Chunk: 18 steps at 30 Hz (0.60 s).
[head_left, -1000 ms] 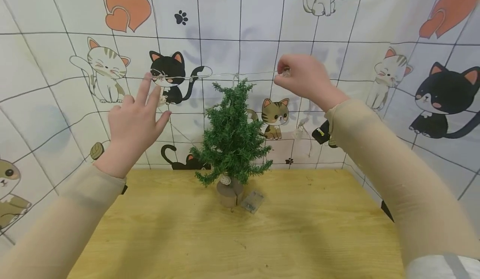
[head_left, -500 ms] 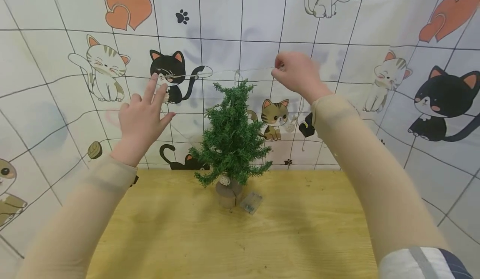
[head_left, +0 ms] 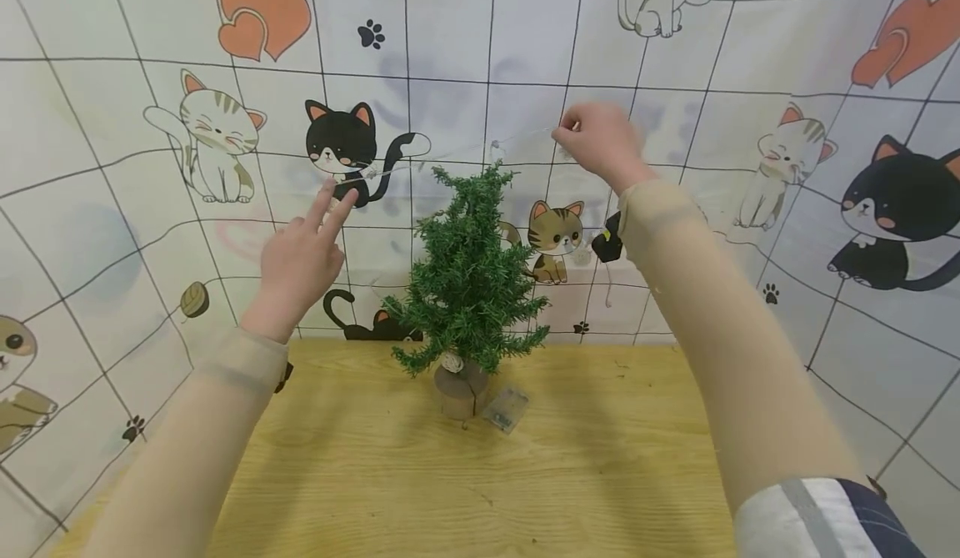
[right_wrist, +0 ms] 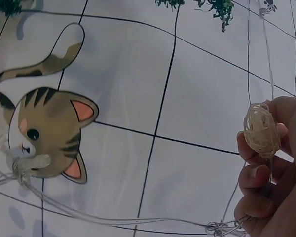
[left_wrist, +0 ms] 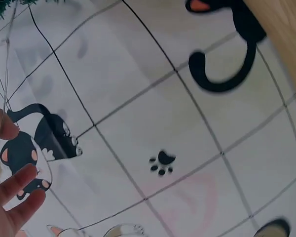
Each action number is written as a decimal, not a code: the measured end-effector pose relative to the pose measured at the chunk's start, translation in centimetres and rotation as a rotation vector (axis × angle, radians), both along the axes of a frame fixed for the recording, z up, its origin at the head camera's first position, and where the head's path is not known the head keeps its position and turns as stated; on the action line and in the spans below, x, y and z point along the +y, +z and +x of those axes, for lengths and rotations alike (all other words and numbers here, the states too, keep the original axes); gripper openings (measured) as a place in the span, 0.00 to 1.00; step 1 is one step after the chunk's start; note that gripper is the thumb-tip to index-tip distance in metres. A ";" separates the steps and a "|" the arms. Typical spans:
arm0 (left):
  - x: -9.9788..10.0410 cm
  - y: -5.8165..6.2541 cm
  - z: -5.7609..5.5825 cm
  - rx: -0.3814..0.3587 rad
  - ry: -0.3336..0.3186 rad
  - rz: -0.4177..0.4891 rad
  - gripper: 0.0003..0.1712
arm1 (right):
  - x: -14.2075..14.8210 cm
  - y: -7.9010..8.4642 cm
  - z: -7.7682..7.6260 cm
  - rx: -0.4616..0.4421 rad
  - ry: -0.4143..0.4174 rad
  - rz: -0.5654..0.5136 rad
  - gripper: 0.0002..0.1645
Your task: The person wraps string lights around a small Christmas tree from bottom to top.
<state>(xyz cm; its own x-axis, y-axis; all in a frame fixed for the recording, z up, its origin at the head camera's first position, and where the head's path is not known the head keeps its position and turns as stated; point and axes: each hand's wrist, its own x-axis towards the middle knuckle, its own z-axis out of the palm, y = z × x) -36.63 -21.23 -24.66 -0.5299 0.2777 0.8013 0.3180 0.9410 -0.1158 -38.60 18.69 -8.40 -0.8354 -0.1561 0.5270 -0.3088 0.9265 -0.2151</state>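
A small green artificial Christmas tree stands on a round wooden base. A thin, pale string light with woven rattan balls stretches between the hands, passing just above the treetop. My right hand pinches the string light; in the right wrist view a rattan ball sits at its fingertips. My left hand is left of the tree, fingers spread and mostly straight, with the wire running by a fingertip. Another rattan ball dangles below the right hand, and one more ball rests at the trunk.
A flat clear battery box lies on the wooden table, right of the tree base. Close behind the tree rises a white gridded backdrop printed with cats, hearts and paw marks; it also encloses both sides.
My left hand has moved right and down, closer to the tree. The string light now slopes up toward my right hand, which has shifted slightly up after coming inward.
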 end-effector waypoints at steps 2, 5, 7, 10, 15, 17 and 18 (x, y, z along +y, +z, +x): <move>0.2 -0.5 -0.3 -0.072 -0.028 0.060 0.52 | 0.0 -0.6 -0.6 -0.037 0.018 -0.101 0.21; 0.7 -1.3 -0.7 -0.191 -0.055 0.167 0.54 | -0.1 -1.6 -1.7 -0.112 0.041 -0.227 0.21; 1.0 -1.6 -1.0 -0.248 -0.054 0.215 0.54 | -0.1 -2.1 -2.3 -0.150 0.040 -0.296 0.23; 1.4 -2.1 -1.3 -0.316 -0.044 0.269 0.52 | 0.0 -2.5 -2.9 -0.190 0.026 -0.362 0.26; 1.6 -3.0 -2.1 -0.458 -0.073 0.340 0.49 | 0.8 -3.2 -3.5 -0.205 -0.005 -0.399 0.25; 1.5 -3.5 -2.4 -0.505 -0.089 0.346 0.48 | 1.2 -3.6 -3.7 -0.208 -0.012 -0.394 0.25; 1.5 -3.7 -2.5 -0.524 -0.097 0.346 0.48 | 1.5 -3.8 -3.9 -0.210 -0.014 -0.393 0.25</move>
<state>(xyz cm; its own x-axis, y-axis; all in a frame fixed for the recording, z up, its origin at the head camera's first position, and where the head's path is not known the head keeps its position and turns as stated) -39.15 -19.78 -28.41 -0.8617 0.1152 0.4941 0.3354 0.8600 0.3844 -42.46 20.15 -12.18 -0.9314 0.0337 0.3624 -0.2090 0.7658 -0.6082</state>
